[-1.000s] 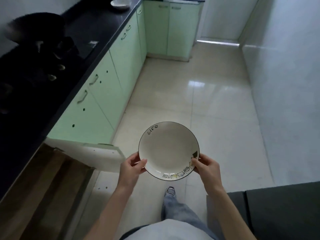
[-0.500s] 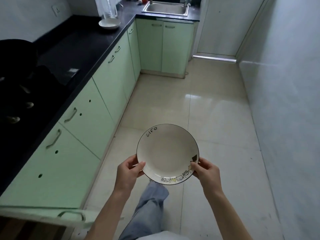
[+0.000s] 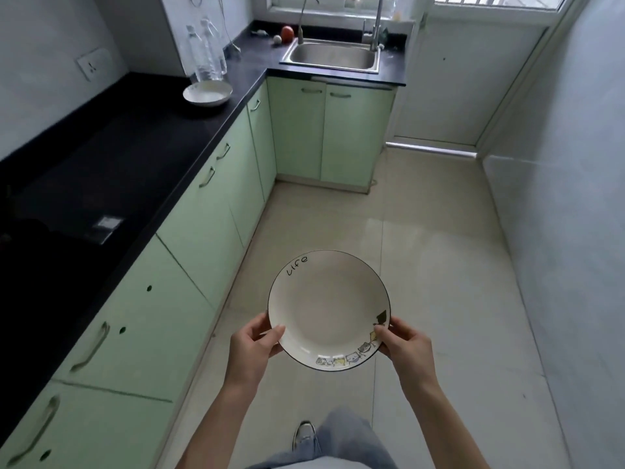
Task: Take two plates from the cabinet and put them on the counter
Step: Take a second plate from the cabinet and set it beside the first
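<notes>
A white plate with a dark rim, the word "life" and small cartoon figures is held level over the floor in front of me. My left hand grips its near left edge, thumb on the rim. My right hand pinches its near right edge. A second white plate lies on the black counter far ahead on the left, beside the bottles. The green cabinet doors under the counter are closed in this view.
Two clear plastic bottles stand behind the counter plate. A steel sink with taps sits at the far end, with a red fruit beside it. A dark stove area lies at near left. A white wall runs along the right of the tiled floor.
I have walked forward along the counter with the plate held in both hands. The open cabinet door at lower left has dropped out of view; the sink and window now show.
</notes>
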